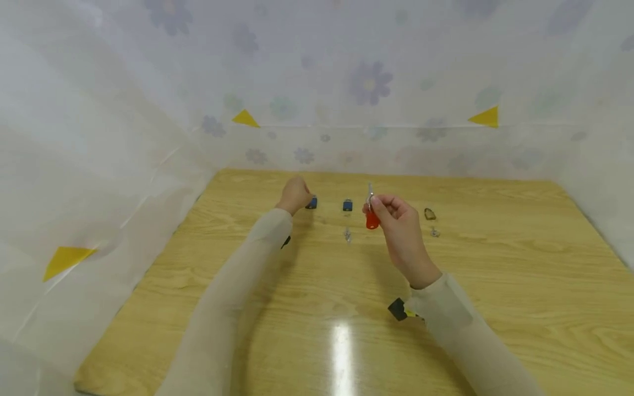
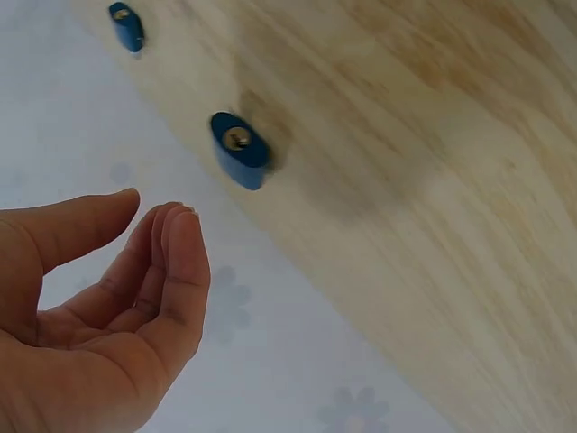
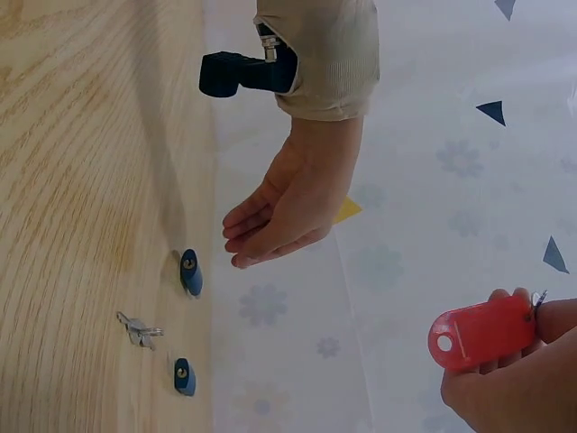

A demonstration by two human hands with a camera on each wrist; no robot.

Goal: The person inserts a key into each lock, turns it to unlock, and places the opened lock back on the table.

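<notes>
Red key tag (image 1: 372, 220) with its key, pinched upright in the right hand (image 1: 403, 234) above the table (image 1: 495, 286).
The left hand (image 1: 294, 195), fingers loosely curved and holding nothing, hovers beside the nearest blue lock (image 1: 311, 203); a second blue lock (image 1: 348, 205) lies between that lock and the tag.

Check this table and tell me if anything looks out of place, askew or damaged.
Nothing stands out. Two blue padlocks and a brown one sit in a loose row on the wooden table, small keys lying near them. The right hand holds a red-tagged key in the air; the left hand hovers by the leftmost padlock. No spills or breakage show.
</notes>
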